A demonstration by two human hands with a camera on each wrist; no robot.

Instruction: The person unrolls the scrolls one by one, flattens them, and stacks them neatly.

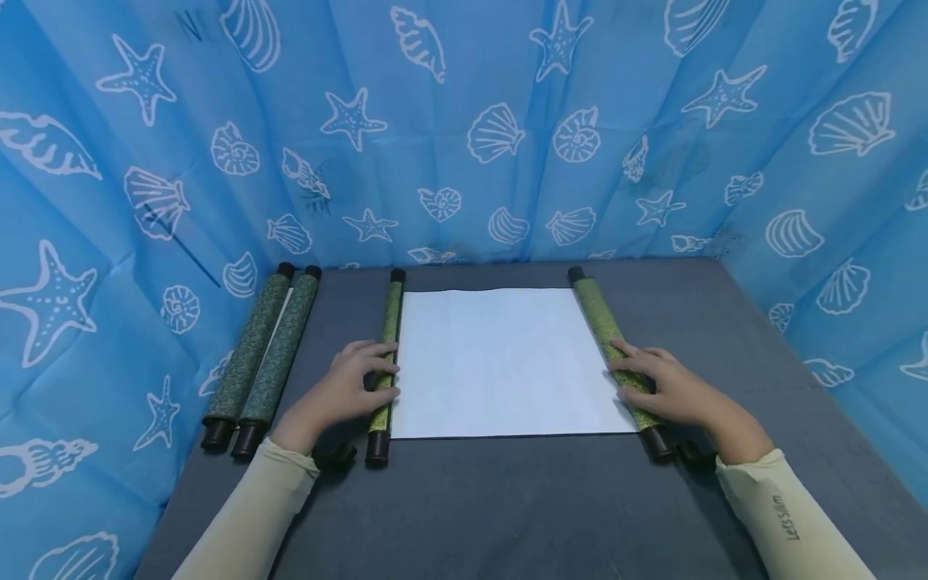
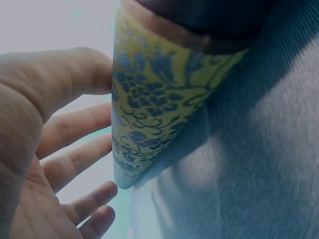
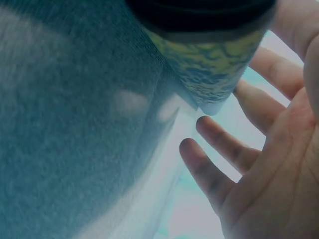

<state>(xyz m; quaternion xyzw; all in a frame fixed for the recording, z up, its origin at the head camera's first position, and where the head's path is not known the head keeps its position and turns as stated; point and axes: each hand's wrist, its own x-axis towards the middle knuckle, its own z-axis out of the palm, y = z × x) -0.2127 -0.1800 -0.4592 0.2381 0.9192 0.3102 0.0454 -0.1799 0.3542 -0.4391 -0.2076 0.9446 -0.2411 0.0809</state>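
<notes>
A scroll lies spread on the table, its white paper (image 1: 500, 362) facing up between two patterned yellow-green rolls with dark end knobs. My left hand (image 1: 351, 383) rests over the thinner left roll (image 1: 392, 318), its fingers and thumb reaching across the top. In the left wrist view, that roll (image 2: 154, 94) shows a blue floral pattern beside nearly straight fingers. On the other side, my right hand (image 1: 663, 383) lies across the thicker right roll (image 1: 598, 310). The right wrist view shows its fingers loosely spread beside the roll (image 3: 214, 59).
Two darker green rolled scrolls (image 1: 250, 354) lie side by side along the table's left edge. The grey tabletop (image 1: 522, 507) extends in front and to the right. A blue curtain (image 1: 449, 105) with white shells and starfish hangs behind and at both sides.
</notes>
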